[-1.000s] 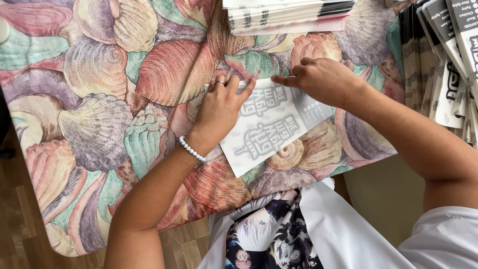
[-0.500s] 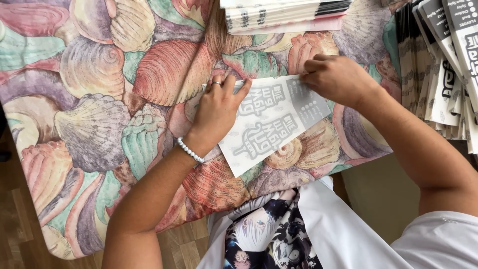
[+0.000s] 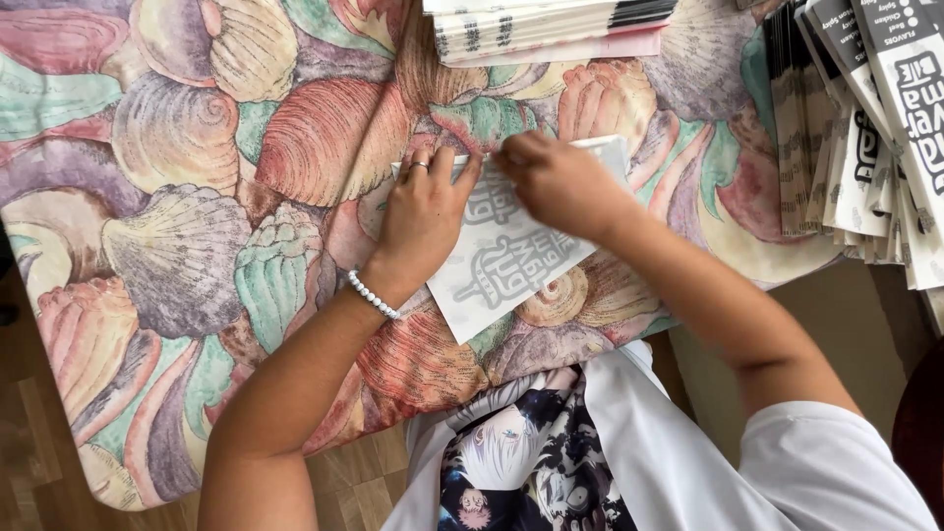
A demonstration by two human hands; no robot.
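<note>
Already folded along its far edge, the white printed sheet (image 3: 511, 251) lies flat on the shell-patterned surface (image 3: 177, 246); left hand (image 3: 423, 221) presses it with fingers spread, right hand (image 3: 560, 182) pinches the crease, most still unfolded.

Shell-patterned tablecloth (image 3: 177, 226) lies open leftward; stacked leaflets (image 3: 551, 29) block beyond; fanned leaflets (image 3: 865, 128) crowd the right.

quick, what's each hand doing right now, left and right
Left hand: open, fingers pressed flat on the white printed paper.
Right hand: on the paper's top edge; motion blur hides whether it is pinching.
</note>
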